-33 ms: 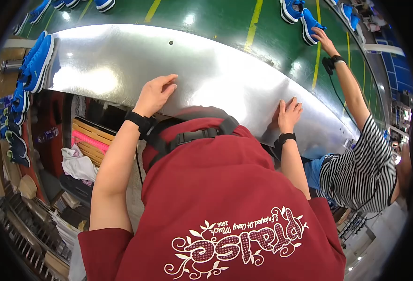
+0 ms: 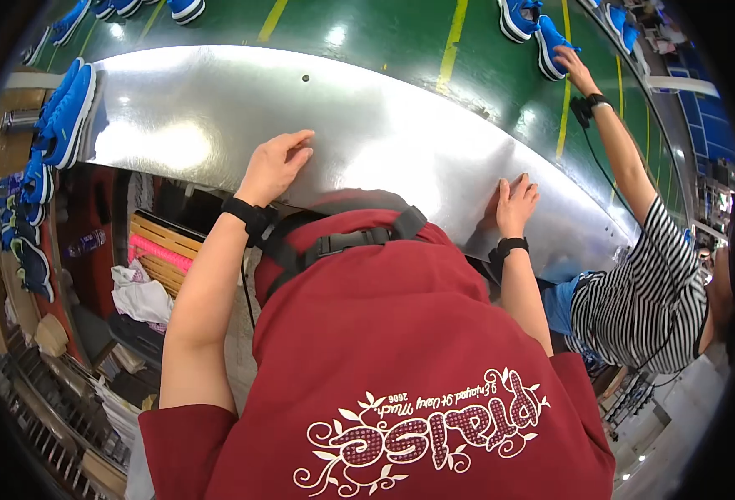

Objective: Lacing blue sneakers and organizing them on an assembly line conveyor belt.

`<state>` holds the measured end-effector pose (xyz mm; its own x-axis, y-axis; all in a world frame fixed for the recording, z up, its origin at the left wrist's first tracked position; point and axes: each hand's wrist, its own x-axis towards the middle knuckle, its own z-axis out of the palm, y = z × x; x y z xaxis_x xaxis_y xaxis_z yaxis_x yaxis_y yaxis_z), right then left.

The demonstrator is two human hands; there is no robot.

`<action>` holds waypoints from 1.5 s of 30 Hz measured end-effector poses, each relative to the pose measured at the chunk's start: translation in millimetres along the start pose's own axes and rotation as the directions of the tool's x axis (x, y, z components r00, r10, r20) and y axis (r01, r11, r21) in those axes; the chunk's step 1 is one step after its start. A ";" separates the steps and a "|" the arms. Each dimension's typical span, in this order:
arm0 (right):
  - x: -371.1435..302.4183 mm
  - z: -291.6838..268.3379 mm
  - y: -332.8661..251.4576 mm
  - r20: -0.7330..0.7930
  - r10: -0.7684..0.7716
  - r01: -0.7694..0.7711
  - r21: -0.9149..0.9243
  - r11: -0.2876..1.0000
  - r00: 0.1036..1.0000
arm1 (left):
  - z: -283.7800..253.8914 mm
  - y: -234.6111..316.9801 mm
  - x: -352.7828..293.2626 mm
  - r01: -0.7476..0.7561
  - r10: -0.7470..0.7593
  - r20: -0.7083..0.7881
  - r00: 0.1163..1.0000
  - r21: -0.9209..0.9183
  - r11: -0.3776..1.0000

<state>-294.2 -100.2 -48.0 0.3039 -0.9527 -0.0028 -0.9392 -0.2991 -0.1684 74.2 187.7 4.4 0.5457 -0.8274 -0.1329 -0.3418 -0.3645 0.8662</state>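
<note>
My left hand (image 2: 276, 167) rests near the edge of a bare metal work surface (image 2: 242, 92), fingers loosely bent and thumb apart from them, holding nothing. Farther right, my right hand (image 2: 515, 205) lies at the same metal surface with its fingers spread, also holding nothing. Both wrists wear black bands. Nearest my left hand among the shoes is a blue sneaker pair (image 2: 69, 117) standing on end at the left of the metal. Across on the green belt, a co-worker's hand (image 2: 575, 70) touches a blue sneaker (image 2: 553, 46).
The green belt (image 2: 384, 46) with yellow lines carries more blue sneakers (image 2: 186, 8) at the far side. On the right, a co-worker in a striped shirt (image 2: 642, 308) reaches over it. Below left are a wooden slatted crate (image 2: 155, 250), a white cloth (image 2: 141, 292) and shoe racks.
</note>
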 end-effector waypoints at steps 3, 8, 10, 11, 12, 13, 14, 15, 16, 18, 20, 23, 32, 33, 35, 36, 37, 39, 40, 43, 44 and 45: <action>-13.3 2.1 -4.6 -0.040 -0.045 0.048 0.076 0.996 0.998 | -19.0 -14.8 15.2 0.024 -0.025 -0.026 0.999 -0.064 0.998; -59.3 -7.7 -46.4 -0.045 -0.070 0.071 0.020 0.997 0.997 | -47.7 -16.2 46.0 0.034 -0.035 -0.046 0.998 -0.018 0.999; -65.4 -11.8 -61.0 -0.033 -0.048 0.049 0.044 0.998 0.998 | -51.1 -27.4 59.2 0.087 -0.087 -0.071 0.994 -0.009 0.996; -65.8 -12.3 -69.1 0.002 -0.032 0.032 0.055 0.998 0.999 | -51.8 -31.4 66.1 0.030 -0.032 -0.099 0.995 -0.015 0.999; -63.8 -11.3 -74.7 -0.023 -0.021 0.023 0.067 0.997 1.000 | -53.8 -36.9 74.6 0.035 -0.037 -0.081 0.996 -0.021 0.999; -61.1 -10.1 -77.2 -0.017 -0.007 0.008 0.072 0.997 1.000 | -56.2 -40.2 83.7 0.043 -0.045 -0.063 0.997 -0.028 0.999; -57.1 -7.6 -80.7 -0.010 0.007 -0.007 0.077 0.997 1.000 | -58.6 -43.8 95.8 0.020 -0.021 -0.065 0.998 -0.021 1.000; -54.2 -6.5 -83.0 -0.027 0.016 -0.014 0.082 0.996 0.999 | -58.2 -40.9 106.8 -0.005 0.003 -0.089 0.996 -0.023 1.000; -50.4 -4.8 -85.6 0.037 0.045 -0.048 0.080 0.996 0.998 | -59.2 -38.6 119.8 -0.029 0.026 -0.113 0.993 -0.025 0.999; -47.0 -4.9 -98.5 0.132 0.106 -0.108 0.013 0.994 0.986 | -66.7 -32.0 148.5 -0.014 0.017 -0.098 0.995 0.034 0.999; -48.0 1.6 -101.5 0.125 0.128 -0.124 -0.038 0.992 0.984 | -71.2 -28.9 177.7 0.008 0.000 -0.083 0.997 0.091 0.996; -47.8 1.0 -108.7 0.147 0.132 -0.119 -0.089 0.989 0.980 | -81.3 -36.2 222.1 -0.199 0.288 -0.216 0.933 0.357 0.913; -47.9 -4.3 -115.6 0.229 0.148 -0.126 -0.105 0.986 0.962 | -96.1 6.2 346.2 -0.137 0.154 0.087 0.984 0.926 0.353; -49.1 -4.2 -114.5 0.225 0.162 -0.140 -0.109 0.984 0.961 | -94.1 12.7 353.5 -0.139 0.083 0.118 0.990 0.931 0.337; -50.8 -2.6 -113.7 0.223 0.148 -0.128 -0.105 0.986 0.963 | -90.4 24.8 360.4 -0.100 -0.060 0.129 0.990 0.932 0.347; -50.9 -2.6 -115.0 0.220 0.150 -0.130 -0.104 0.986 0.964 | -89.8 25.3 359.7 -0.102 -0.056 0.130 0.990 0.932 0.347; -51.2 -2.2 -116.7 0.220 0.146 -0.126 -0.100 0.987 0.965 | -92.0 24.8 357.0 -0.092 -0.069 0.130 0.989 0.910 0.404; -50.5 -1.0 -119.4 0.220 0.134 -0.116 -0.093 0.989 0.966 | -97.6 18.5 343.6 -0.141 0.008 0.158 0.987 0.856 0.498; -51.9 -0.5 -119.0 0.218 0.133 -0.115 -0.092 0.989 0.967 | -94.4 21.2 330.1 -0.161 0.037 0.172 0.984 0.795 0.585; -56.0 5.7 -112.1 0.196 0.128 -0.113 -0.088 0.990 0.972 | -79.1 41.5 269.3 -0.252 0.181 0.177 0.968 0.718 0.649; -56.8 8.7 -108.2 0.172 0.120 -0.106 -0.087 0.991 0.978 | -73.6 46.1 251.8 -0.264 0.163 0.210 0.964 0.695 0.669; -56.7 9.6 -109.2 0.181 0.119 -0.106 -0.083 0.991 0.976 | -72.4 48.0 230.3 -0.265 0.138 0.236 0.962 0.677 0.687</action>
<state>-207.3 -13.0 -38.9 0.2134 -0.9561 -0.2008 -0.9761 -0.2000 -0.0850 238.9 10.6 50.3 0.2972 -0.9470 -0.1219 -0.8972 -0.3207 0.3036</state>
